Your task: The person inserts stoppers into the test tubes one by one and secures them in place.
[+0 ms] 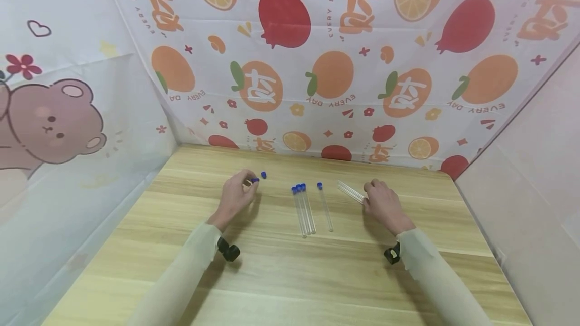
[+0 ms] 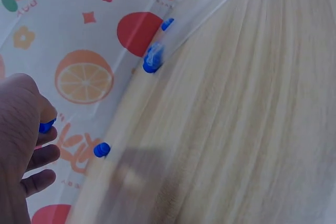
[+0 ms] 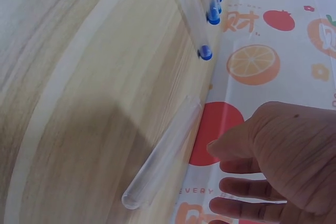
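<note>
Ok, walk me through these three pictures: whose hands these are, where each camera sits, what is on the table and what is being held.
No machine here: a person works with two bare hands. The wide picture comes from a camera on the person's head, looking down at a wooden table with fruit-print sheets hung around it. The other two come from small cameras strapped to each wrist, so each shows its own hand from close up.

In the middle lie clear tubes with blue caps, a tight bunch and one apart to its right. The left hand pinches a small blue cap; another loose cap lies just beyond it. The right hand reaches for uncapped clear tubes, fingers relaxed; the wrist view shows an open tube beside them, not gripped.
</note>
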{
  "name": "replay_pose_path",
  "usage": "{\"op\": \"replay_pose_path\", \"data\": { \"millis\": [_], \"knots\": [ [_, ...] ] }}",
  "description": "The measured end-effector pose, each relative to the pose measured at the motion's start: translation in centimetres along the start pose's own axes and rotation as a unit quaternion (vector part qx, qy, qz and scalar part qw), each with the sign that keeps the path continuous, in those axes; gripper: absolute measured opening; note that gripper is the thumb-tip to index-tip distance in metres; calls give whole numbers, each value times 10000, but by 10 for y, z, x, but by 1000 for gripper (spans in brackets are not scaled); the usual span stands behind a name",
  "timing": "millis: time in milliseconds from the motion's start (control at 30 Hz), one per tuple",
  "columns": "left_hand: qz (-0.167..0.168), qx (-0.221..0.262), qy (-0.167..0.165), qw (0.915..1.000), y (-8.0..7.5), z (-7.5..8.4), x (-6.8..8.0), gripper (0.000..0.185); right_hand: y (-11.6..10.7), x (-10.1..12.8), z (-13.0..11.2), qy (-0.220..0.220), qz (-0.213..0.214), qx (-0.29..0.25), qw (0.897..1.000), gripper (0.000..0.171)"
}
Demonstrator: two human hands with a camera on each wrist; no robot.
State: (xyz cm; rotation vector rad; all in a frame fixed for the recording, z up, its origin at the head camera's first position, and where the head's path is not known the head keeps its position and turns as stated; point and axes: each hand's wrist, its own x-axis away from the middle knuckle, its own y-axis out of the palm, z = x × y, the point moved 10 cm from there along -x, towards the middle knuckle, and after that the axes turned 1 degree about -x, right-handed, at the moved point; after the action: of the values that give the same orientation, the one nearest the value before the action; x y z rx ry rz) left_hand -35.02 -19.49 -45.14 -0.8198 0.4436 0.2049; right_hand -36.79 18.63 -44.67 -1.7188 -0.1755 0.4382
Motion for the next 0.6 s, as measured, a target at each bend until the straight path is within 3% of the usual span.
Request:
{"op": "replay_pose_path", "data": {
  "millis": [233, 600],
  "knots": [
    [-2, 9, 58, 10000, -4, 12, 1, 14, 8, -1, 3, -4, -251, 11, 9997, 11],
    [-5, -73, 357, 9993, -4, 31, 5, 19, 20, 2, 2, 35, -580, 81, 9983, 9]
  ]
}}
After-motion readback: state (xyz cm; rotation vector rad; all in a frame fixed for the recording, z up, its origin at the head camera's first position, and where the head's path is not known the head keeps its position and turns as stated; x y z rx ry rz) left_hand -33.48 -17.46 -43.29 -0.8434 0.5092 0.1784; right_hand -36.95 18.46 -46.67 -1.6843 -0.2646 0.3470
